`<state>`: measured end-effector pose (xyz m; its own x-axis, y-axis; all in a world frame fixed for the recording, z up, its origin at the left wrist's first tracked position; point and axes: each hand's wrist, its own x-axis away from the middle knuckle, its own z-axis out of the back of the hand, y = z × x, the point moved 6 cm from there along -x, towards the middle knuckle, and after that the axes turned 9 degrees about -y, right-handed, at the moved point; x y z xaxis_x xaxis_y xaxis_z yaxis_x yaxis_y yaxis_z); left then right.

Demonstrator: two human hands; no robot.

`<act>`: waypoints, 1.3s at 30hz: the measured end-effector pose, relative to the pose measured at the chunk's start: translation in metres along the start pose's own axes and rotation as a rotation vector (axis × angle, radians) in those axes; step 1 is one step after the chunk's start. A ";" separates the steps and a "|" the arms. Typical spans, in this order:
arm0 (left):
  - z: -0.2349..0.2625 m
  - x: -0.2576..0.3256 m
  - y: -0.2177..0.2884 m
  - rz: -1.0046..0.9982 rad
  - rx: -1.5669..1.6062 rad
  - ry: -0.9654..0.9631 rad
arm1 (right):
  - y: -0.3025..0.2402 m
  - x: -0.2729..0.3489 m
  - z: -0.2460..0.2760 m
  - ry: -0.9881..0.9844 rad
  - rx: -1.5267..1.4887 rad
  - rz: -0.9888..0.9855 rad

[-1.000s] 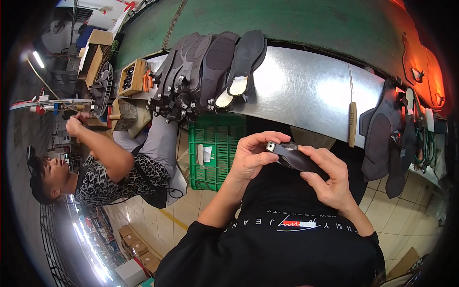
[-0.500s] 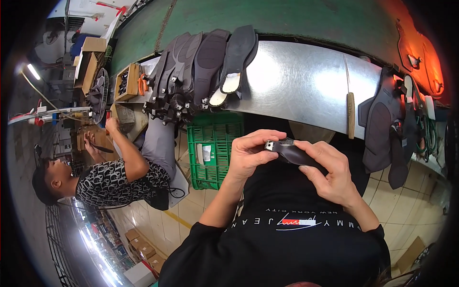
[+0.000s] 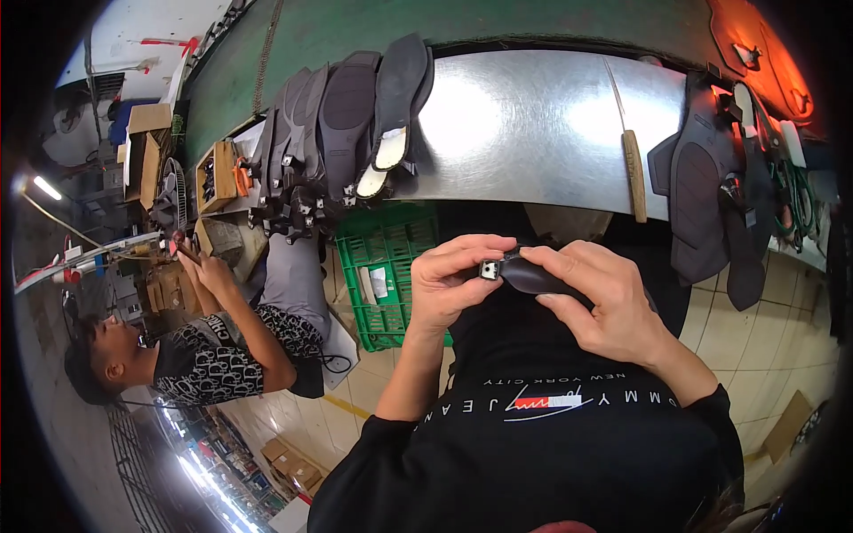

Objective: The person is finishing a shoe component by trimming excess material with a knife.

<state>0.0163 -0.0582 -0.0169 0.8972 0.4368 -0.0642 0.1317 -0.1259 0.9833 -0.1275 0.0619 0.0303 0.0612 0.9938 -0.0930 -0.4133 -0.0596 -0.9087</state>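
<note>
Between my two hands is a dark shoe sole [image 3: 531,277], held in front of my body below the bench edge. Its pale, squarish heel end [image 3: 490,269], with a small dark hole, points left. My left hand [image 3: 444,280] grips around this end, thumb below and fingers above. My right hand [image 3: 613,298] pinches the smooth dark body between thumb and fingers. The sole's far right part is hidden behind that hand. Beyond my left hand, several dark soles [image 3: 346,107] lie side by side on the bench, their heels hanging toward me. Cream pieces [image 3: 391,149] sit on the nearest ones.
A metal bench top [image 3: 524,133] spans ahead, bearing a wooden-handled tool [image 3: 634,178]. More soles [image 3: 697,186] hang over its right end, near an orange-lit area [image 3: 764,62]. A green crate [image 3: 355,253] stands below. At left, a co-worker [image 3: 222,346] sits near a wooden box [image 3: 216,178].
My view has shifted, so the bench items appear farther left and higher. Both hands still hold the sole, slightly turned. The co-worker's hands have come together near the bench.
</note>
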 end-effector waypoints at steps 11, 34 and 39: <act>-0.006 0.002 -0.006 -0.074 0.021 -0.071 | 0.000 0.005 -0.004 0.063 0.028 0.056; -0.029 0.002 -0.016 0.338 0.089 0.038 | 0.039 0.009 -0.015 0.033 -0.204 -0.118; -0.034 0.002 -0.017 0.350 0.113 0.083 | 0.041 0.009 -0.016 0.112 -0.221 -0.119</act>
<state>0.0013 -0.0246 -0.0279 0.8595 0.4202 0.2911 -0.1273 -0.3756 0.9180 -0.1289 0.0670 -0.0143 0.2022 0.9793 -0.0138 -0.1899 0.0253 -0.9815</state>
